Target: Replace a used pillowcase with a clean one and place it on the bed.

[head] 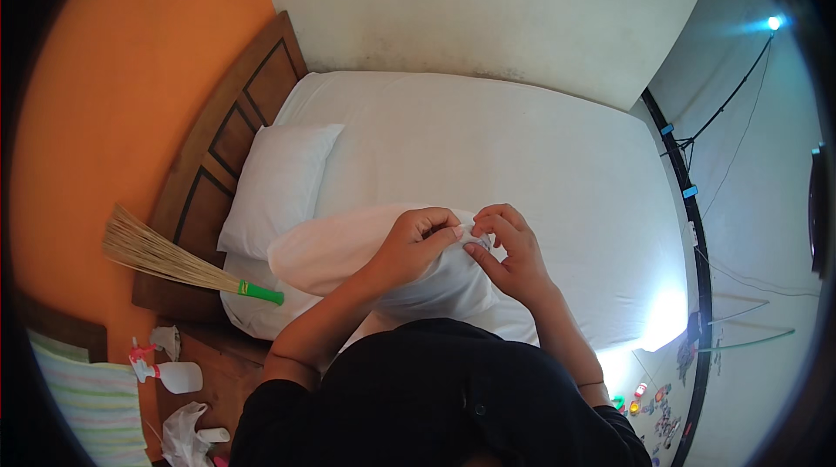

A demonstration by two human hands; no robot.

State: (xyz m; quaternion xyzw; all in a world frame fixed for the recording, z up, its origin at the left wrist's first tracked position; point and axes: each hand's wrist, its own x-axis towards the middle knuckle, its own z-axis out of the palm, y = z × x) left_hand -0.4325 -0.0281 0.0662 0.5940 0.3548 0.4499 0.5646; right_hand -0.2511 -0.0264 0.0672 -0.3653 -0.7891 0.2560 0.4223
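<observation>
A long white bolster (326,246) in a fabric cover lies across the near side of the bed, close against my body. My left hand (421,241) pinches the gathered cloth at the bolster's right end between thumb and fingers. From the other side, my right hand (513,248) holds the same bunched end of the cover (480,241) with thumb and fingertips. A small patterned or darker spot shows in the cloth there, too small to make out. Beneath lies a mattress (490,140) with a white fitted sheet. A white pillow (281,183) rests by the headboard.
A stick broom (176,254) with a green handle lies over the bed's left corner, by the wooden headboard (202,186). Lower left are a white spray bottle (179,377), a plastic bag (183,434) and a striped cloth (98,408). Small colourful items (659,411) appear lower right.
</observation>
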